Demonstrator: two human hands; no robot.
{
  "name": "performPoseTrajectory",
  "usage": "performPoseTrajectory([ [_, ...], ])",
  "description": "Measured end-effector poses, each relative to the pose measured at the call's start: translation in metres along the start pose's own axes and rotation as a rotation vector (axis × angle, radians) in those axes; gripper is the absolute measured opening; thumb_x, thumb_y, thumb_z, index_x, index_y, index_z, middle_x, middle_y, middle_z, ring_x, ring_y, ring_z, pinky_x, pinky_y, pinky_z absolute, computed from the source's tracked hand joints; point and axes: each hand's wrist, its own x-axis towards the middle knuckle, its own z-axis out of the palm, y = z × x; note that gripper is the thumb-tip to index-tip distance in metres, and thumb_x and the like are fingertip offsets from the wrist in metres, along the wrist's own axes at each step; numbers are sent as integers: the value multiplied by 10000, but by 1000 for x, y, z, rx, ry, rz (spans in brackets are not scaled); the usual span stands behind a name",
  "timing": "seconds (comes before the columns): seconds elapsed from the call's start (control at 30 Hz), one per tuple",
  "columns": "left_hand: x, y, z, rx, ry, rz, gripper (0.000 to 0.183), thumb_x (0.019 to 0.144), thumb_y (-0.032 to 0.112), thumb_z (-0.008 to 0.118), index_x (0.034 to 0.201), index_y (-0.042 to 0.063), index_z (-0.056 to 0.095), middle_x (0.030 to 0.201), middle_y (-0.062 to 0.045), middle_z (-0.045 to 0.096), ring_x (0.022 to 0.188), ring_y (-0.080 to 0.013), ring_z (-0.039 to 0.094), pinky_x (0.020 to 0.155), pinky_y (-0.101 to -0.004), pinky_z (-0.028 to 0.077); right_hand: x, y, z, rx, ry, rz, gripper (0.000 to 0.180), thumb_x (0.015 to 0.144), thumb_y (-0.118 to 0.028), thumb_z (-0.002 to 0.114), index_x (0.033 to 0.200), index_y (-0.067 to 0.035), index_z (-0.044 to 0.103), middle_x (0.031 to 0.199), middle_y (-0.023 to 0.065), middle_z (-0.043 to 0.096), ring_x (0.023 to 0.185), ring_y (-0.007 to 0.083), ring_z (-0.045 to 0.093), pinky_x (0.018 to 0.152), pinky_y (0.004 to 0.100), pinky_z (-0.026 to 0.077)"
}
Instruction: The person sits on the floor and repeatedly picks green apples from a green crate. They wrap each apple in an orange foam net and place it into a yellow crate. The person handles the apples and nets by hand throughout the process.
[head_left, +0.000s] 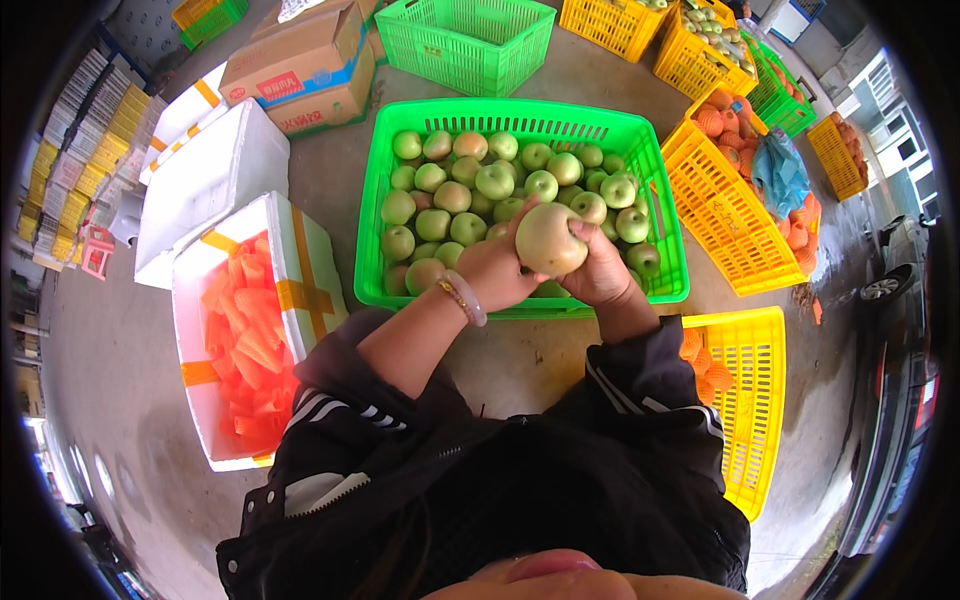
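Both hands hold one pale green apple above a green plastic crate of green and reddish apples. My left hand, with a bracelet at its wrist, grips the fruit from the left; part of its fingers is hidden behind it. My right hand closes on the right side, its thumb across the apple's front. To the left, a white foam box contains orange-red foam net sleeves. On the right, a yellow crate has several apples in orange foam nets.
Another yellow crate of netted fruit, with a blue plastic bag on top, adjoins the green crate's right side. Beyond stand a green crate and cardboard boxes. White foam boxes stand left; a dark car is far right.
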Motion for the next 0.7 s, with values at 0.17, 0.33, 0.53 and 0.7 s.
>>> performPoseTrajectory([
  [0.17,7,13,-7,41,-81,-203,807,805,190,623,1453,85,155,1015,-202,632,856,-370,638,671,-454,512,3,3,-7,126,66,-37,508,886,-409,541,1224,-36,474,1146,143,572,987,271,611,681,394,574],
  [0.33,15,-23,20,-118,107,-35,657,821,138,587,1376,78,241,990,-237,623,867,-412,620,697,-495,497,7,7,-3,220,46,-61,519,880,-438,533,1213,-43,484,1152,136,577,990,288,609,770,423,555],
  [0.53,19,-36,19,-222,147,-145,449,824,158,588,1232,51,433,914,-221,639,900,-390,616,742,-453,490,4,-8,-11,213,168,-182,548,868,-467,552,1258,-87,488,1213,118,566,1108,291,561,857,421,533],
  [0.7,28,-52,11,-558,196,-342,213,809,150,609,982,33,566,745,-91,605,656,-222,588,570,-344,462,6,-34,-48,86,433,-297,479,888,-391,588,1245,-92,475,1176,127,555,1039,314,584,802,437,561],
])
